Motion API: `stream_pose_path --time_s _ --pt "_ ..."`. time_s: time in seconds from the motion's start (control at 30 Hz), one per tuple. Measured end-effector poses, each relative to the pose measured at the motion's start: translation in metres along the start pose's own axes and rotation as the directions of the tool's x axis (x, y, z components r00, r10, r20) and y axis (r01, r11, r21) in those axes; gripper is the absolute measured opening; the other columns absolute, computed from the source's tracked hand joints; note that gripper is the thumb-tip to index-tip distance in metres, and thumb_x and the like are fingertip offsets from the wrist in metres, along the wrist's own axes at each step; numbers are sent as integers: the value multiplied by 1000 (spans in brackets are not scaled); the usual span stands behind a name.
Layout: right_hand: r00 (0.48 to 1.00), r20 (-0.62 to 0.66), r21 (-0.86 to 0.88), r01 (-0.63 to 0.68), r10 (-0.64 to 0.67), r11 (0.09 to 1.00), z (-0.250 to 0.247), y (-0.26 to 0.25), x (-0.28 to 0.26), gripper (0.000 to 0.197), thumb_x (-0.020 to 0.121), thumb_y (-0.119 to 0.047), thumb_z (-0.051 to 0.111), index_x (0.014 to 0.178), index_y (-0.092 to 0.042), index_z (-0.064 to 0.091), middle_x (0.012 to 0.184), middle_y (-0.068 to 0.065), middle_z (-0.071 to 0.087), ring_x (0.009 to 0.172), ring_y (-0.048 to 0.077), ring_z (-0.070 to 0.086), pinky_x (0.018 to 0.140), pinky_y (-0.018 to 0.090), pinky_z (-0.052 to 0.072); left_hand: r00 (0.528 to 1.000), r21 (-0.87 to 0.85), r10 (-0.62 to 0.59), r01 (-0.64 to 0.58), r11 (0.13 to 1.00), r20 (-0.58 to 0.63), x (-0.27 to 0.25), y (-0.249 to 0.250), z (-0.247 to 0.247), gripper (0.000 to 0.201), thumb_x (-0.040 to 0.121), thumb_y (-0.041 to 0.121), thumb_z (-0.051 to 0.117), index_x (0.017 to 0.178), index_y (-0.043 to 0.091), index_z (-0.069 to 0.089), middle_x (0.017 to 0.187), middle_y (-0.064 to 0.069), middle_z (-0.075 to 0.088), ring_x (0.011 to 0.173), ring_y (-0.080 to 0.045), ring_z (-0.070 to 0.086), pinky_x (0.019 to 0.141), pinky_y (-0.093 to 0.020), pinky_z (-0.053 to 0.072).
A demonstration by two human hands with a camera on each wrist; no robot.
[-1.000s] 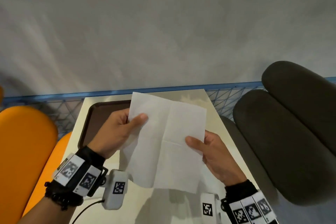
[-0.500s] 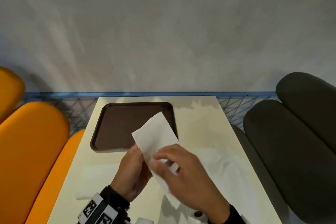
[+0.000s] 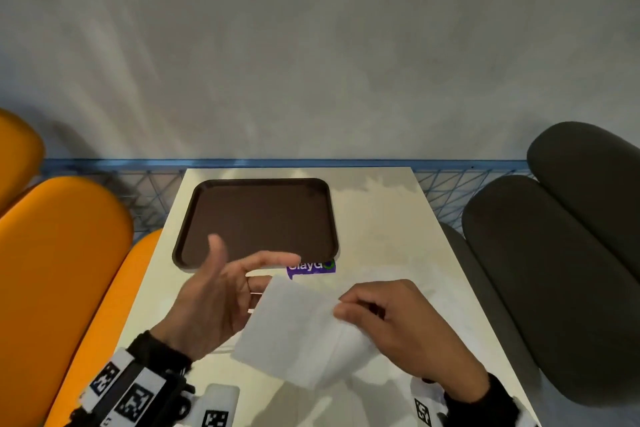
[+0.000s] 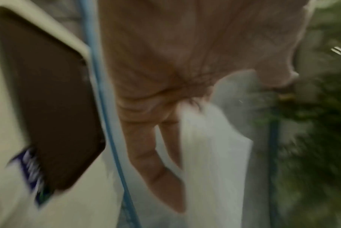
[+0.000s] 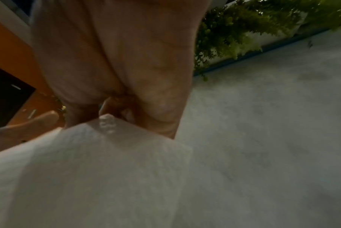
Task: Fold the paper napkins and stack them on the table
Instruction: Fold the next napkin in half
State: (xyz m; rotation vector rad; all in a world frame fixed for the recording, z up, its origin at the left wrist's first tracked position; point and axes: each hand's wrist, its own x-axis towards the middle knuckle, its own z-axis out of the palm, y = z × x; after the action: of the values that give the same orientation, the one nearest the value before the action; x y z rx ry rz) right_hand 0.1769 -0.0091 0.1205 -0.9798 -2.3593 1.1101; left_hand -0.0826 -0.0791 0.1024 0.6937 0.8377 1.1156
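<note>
Napkin (image 3: 298, 329) is now folded to a small rectangle — a second ago it was one open sheet held up in both hands. It sits low over the table's (image 3: 398, 225) near edge, in front of the tray (image 3: 256, 218). Right hand (image 3: 398, 329) pinches its right edge; left hand (image 3: 214, 295) has let go, fingers spread. Likely next — crease it, lay it down.

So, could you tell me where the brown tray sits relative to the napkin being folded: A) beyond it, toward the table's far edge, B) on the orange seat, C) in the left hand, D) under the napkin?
A: the brown tray lies flat beyond the napkin, near the table's far edge.
</note>
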Motion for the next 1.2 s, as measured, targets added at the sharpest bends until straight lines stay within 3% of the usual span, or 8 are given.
stream_pose_path --time_s 0.1,0.2,0.4,0.6,0.7,0.83,1.07,1.2 --pt "997 70 -192 47 -34 980 7 1 -10 31 98 -45 54 87 -22 70 80 -10 68 76 9 59 68 21 45 997 711 53 -2 703 -50 -7 3 27 56 65 59 80 116 37 70 95 -1 76 87 -24 70 90 -47 54" --pt "991 107 -330 110 -79 937 22 5 -14 36 100 -51 44 96 -25 69 87 -9 68 81 12 57 72 30 48 993 938 118 -12 347 -31 -10 -8 50 30 70 58 79 97 44 76 93 27 73 90 5 66 84 -18 52" --pt "996 68 -121 63 -55 991 32 29 -38 25 99 -45 54 91 -27 70 73 -20 58 71 -2 53 67 11 36 986 921 164 -38 387 -28 -18 -15 42 11 87 32 72 79 31 79 82 23 74 84 -1 69 73 -11 48" --pt "950 249 -328 -100 188 939 16 60 -68 30 97 -53 49 98 -31 69 75 -17 48 75 1 49 68 16 37 966 991 258 -38 128 4 -30 -18 20 12 90 41 65 80 42 72 83 33 69 83 2 65 69 -14 49" --pt "910 200 -613 -173 364 771 7 60 -72 44 94 -62 39 110 -31 65 91 -15 44 98 6 52 82 25 40 969 999 244 -35 11 32 -35 -22 18 20 86 54 49 88 48 68 85 32 67 81 3 63 69 -16 51" --pt "937 303 -393 -44 174 919 36 15 -45 64 82 -79 47 135 -44 51 134 -26 40 125 -2 34 105 29 32 983 984 124 -115 -134 132 -32 -46 35 38 83 69 31 99 52 60 95 27 66 81 1 61 71 -24 53" --pt "923 386 -161 59 8 985 79 7 1 48 101 -54 44 69 -19 47 70 -4 51 69 13 46 74 34 38 869 908 458 -24 418 -188 -73 1 -15 24 80 58 63 89 38 71 94 21 73 90 -1 67 75 -17 50" --pt "915 393 -41 114 -89 993 114 -2 37 54 98 -55 48 73 -8 61 67 6 59 64 21 53 61 39 39 970 808 -44 224 546 -239 -74 -18 -44 71 62 71 78 125 46 56 122 30 62 116 9 55 96 -20 44"
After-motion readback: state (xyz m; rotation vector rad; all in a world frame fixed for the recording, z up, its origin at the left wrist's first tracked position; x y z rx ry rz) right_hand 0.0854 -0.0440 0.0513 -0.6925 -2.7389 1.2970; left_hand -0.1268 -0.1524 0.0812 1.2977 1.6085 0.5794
